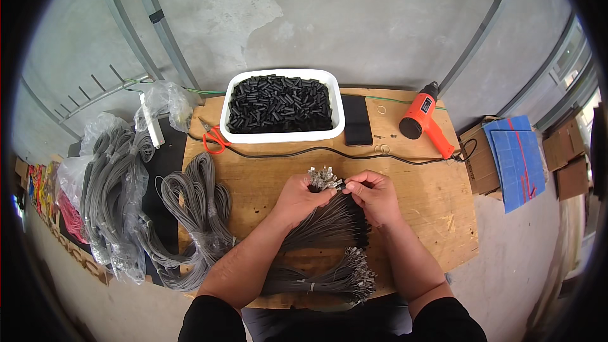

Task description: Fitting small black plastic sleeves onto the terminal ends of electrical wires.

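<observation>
Black sleeves [212, 320] lie nearest the camera at the lower edge; the forearms [244, 259] extend from them toward frame centre. Wooden table [437, 228]: fills the middle of the frame and supports the work. Grey cable coil [199, 196]: left of centre, outside the forearms, presumably to leave the working area free. White tub [285, 137]: upper centre, filled with short black tubes [278, 104]; its position beyond the hands probably keeps the tubes within reach. Lower cable bundle [304, 281]: lower centre, tied, metal ends pointing right. Cable fan [323, 225]: just above that bundle, dark ends likewise to the right, apparently for consistent orientation. Orange heat gun [421, 117]: upper right, lying clear of the hands. Left hand [296, 199]: at centre, fingers closed around a cluster of metal cable ends [323, 178], which project above the fist, presumably for individual access. Right hand [375, 197]: just beside it, thumb and forefinger pinching a small dark piece [343, 185] next to the cluster.
</observation>
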`<action>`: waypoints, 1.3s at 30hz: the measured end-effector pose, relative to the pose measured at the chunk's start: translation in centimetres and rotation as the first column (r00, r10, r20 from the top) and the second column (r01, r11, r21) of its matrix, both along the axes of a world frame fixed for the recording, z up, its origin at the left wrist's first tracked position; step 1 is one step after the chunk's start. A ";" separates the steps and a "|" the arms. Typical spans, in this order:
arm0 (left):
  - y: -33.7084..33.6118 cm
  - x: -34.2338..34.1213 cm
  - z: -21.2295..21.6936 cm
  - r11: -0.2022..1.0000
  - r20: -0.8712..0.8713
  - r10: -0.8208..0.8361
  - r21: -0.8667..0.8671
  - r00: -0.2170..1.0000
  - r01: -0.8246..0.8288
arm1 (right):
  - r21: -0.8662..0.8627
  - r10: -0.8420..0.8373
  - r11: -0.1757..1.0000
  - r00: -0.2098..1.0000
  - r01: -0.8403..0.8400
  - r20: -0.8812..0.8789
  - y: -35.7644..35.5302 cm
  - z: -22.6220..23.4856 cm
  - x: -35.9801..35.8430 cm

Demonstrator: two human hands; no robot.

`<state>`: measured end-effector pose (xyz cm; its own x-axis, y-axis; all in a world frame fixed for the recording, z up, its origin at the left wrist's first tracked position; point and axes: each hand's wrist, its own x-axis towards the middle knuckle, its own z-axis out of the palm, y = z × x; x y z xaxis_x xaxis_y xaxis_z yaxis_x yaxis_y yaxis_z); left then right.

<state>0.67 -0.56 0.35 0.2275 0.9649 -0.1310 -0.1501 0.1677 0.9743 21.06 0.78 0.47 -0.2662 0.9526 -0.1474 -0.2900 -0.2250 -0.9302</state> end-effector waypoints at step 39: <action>0.0 -0.4 -0.3 0.997 -0.085 -0.072 0.000 0.994 0.072 | -0.234 0.154 0.950 0.963 -0.206 -0.223 0.5 0.0 1.1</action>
<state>0.24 -0.54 0.01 0.2845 0.9469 -0.1498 -0.0549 0.1721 0.9836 22.20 1.25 0.50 -0.4788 0.8239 -0.3031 -0.3961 -0.5108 -0.7630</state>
